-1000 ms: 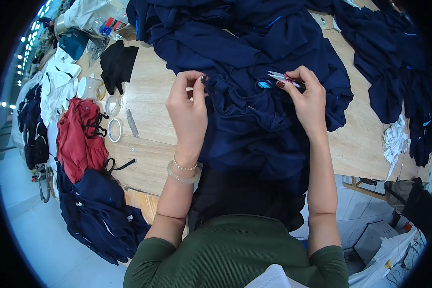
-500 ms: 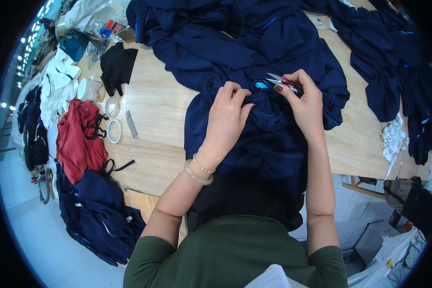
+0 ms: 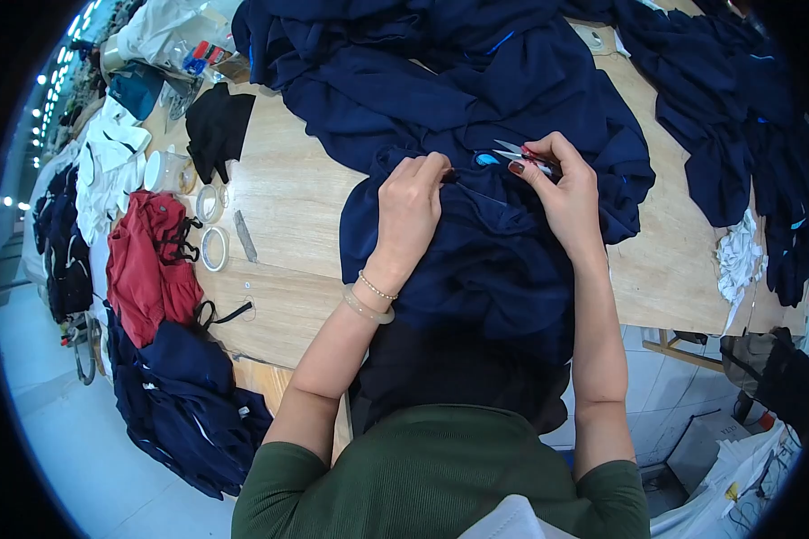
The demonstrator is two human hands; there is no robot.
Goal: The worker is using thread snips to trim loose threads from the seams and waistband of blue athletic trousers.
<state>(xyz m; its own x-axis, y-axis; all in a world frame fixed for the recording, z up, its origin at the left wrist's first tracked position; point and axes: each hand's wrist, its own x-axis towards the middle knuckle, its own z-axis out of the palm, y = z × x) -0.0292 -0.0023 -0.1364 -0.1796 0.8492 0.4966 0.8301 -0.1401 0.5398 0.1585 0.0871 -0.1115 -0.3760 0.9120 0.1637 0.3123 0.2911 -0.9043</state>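
A navy blue garment (image 3: pixel 503 278) lies bunched across the table in front of me and hangs over its near edge. My left hand (image 3: pixel 411 199) is closed on a fold of this cloth, thumb and fingers pinched together. In my right hand (image 3: pixel 562 184) is a small pair of thread snips (image 3: pixel 528 156), gripped between thumb and fingers, blades pointing left and slightly apart. Just left of the blades a bright blue patch (image 3: pixel 486 159) shows in the cloth. Whether the blades touch any thread is too small to tell.
More navy garments (image 3: pixel 422 85) are heaped on the far side, with others at the right (image 3: pixel 710 135). To the left lie a red garment (image 3: pixel 153 265), tape rolls (image 3: pixel 214 249), a grey strip (image 3: pixel 245 235), black cloth (image 3: pixel 217 130) and a clear jar (image 3: pixel 166 171). White scraps (image 3: pixel 737 256) hang at the right edge.
My left hand has shifted slightly left and its fingers have drawn together on the cloth, pulling a fold straighter. My right hand with the snips has barely moved.
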